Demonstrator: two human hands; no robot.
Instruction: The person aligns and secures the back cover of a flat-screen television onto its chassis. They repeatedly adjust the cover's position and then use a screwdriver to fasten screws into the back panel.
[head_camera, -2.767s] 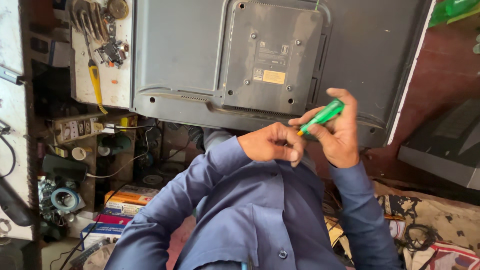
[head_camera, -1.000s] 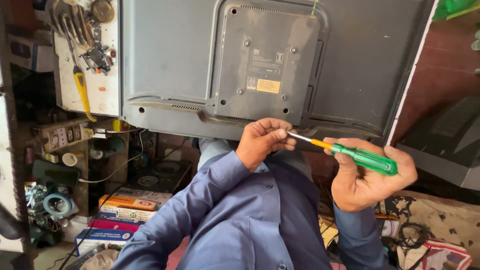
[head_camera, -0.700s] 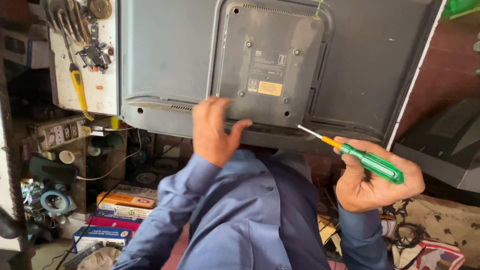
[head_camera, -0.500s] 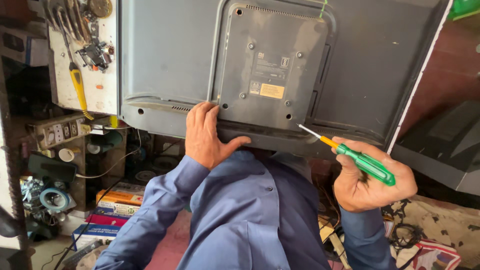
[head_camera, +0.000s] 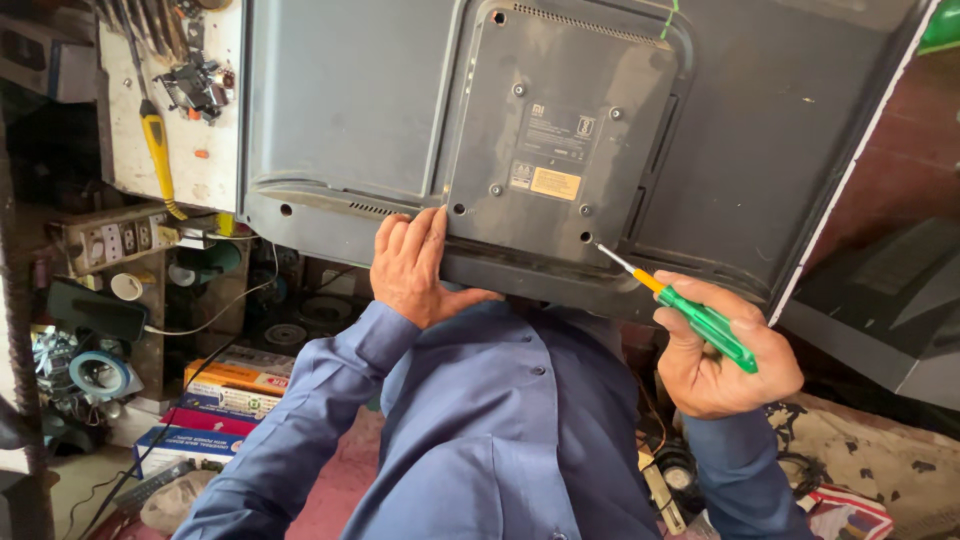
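Head view: right hand (head_camera: 722, 360) closed around green screwdriver (head_camera: 700, 318).

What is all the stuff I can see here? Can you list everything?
television back: one, grey, face-down, filling the top middle
rear cover panel: one, darker grey, raised, on the television back, with a small yellow sticker
screwdriver: one, green handle with orange collar, tip at a screw at the panel's lower right corner
yellow-handled tool: one, hanging on the white board, upper left
socket strip: one, pale, on the left shelf
tape roll: one, blue, lower left
flat boxes: a small stack, orange, blue and pink, lower left
left hand: flat on the television's lower edge
right hand: gripping the screwdriver
shirt sleeves: blue
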